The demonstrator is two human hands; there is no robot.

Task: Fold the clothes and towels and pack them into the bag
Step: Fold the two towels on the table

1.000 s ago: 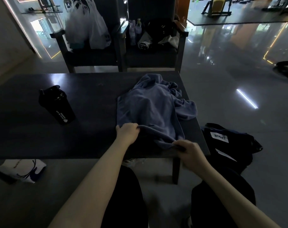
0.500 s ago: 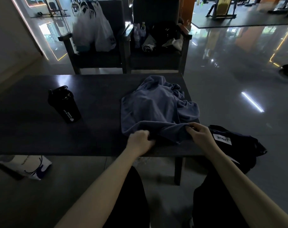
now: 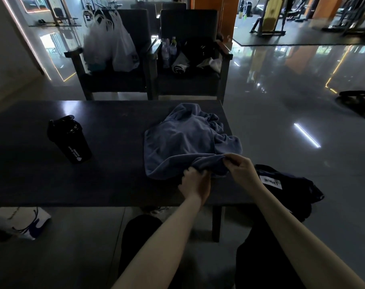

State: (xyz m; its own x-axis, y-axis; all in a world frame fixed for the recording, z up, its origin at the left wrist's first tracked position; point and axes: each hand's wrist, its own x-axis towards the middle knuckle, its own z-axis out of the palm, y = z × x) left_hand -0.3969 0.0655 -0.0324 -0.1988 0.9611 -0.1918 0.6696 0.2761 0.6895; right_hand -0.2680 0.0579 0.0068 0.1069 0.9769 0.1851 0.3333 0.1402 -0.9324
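At the near right corner of the table (image 3: pixel 94 184), the left hand (image 3: pixel 195 183) and right hand (image 3: pixel 240 166) are pinching the near edge of the blue towel (image 3: pixel 181 140) with curled fingers, and any uneven pull is threatening to drag it off toward the bag (image 3: pixel 287 184).

pretty sure this is a gym, looks like the lounge bit off the workout floor. back right you can see weight machines (image 3: pixel 269 21) standing on a black rubber mat (image 3: pixel 302 39), and the rest is shiny polished floor (image 3: pixel 292 90) with strip lights reflecting in it. there's a black shaker bottle (image 3: pixel 70 139) on the low dark table (image 3: pixel 114 174), a blue towel (image 3: pixel 181 140) too, a black sports bag (image 3: pixel 287 184) beside it, and water bottles (image 3: pixel 169 51) on one of the two armchairs (image 3: pixel 187 80)
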